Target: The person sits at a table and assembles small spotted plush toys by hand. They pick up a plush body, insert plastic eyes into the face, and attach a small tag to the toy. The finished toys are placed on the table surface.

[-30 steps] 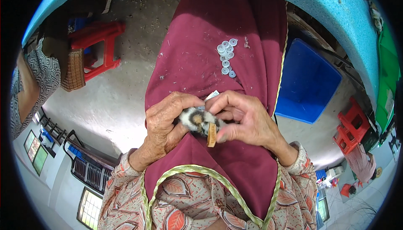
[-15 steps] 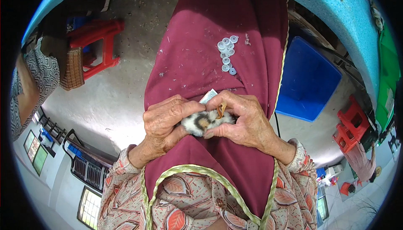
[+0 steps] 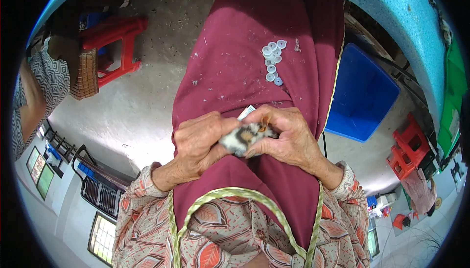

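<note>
A small furry plush piece, patched white, black and tan, is held between my two hands just above my lap. My left hand is closed on its left end, thumb below and fingers above. From the other side my right hand pinches it between thumb and curled fingers. An orange-brown loop or strip shows by the right fingers. Behind the plush a white printed label sticks up. Beyond my hands, several small round translucent plastic caps lie clustered on the maroon apron.
To the right are a blue plastic bin and red stools. A light-blue speckled edge curves along the top right. At left, a red stool, a woven basket and another person's arm show.
My hands have shifted slightly right and turned the plush piece, its right end now a little higher. Both keep hold of it. The caps appear slightly further right in the view.
</note>
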Available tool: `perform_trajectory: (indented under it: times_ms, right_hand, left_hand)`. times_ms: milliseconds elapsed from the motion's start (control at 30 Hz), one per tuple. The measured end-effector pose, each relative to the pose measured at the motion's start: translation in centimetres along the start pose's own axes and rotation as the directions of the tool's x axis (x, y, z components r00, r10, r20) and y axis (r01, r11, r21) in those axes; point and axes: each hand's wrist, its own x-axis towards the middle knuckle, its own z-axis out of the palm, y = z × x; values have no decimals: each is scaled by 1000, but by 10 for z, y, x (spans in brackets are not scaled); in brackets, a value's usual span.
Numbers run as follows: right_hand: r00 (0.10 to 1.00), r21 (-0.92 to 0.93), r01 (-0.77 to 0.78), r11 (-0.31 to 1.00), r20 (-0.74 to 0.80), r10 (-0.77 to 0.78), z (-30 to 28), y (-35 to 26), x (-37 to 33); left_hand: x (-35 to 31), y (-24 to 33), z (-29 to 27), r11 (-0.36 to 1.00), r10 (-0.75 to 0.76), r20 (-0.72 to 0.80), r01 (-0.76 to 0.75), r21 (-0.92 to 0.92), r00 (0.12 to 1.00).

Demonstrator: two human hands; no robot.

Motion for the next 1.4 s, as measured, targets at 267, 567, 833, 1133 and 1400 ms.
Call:
perform_trajectory:
  times_ms: [267, 567, 833, 1133, 1400]
  right_hand:
    - [976, 453, -178, 873, -34, 217, -18, 8, 11]
    - [954, 463, -39, 885, -248, 171, -20, 1, 28]
    - [947, 390, -19, 921, -289, 142, -22, -5, 24]
    - [948, 131, 95, 987, -315, -49, -15, 6, 22]
    - [967, 158, 116, 981, -245, -74, -17, 6, 25]
  left_hand:
    - [10, -5, 6, 519, -625, 152, 553, -652, 766]
    - [18, -20, -2, -83, -388, 591, 612, -787, 707]
    - [19, -13, 1, -199, -471, 566, 544, -815, 676]
    - [13, -18, 13, -291, -365, 586, 509, -810, 724]
    - [4, -13, 20, -429, -360, 575, 417, -802, 735]
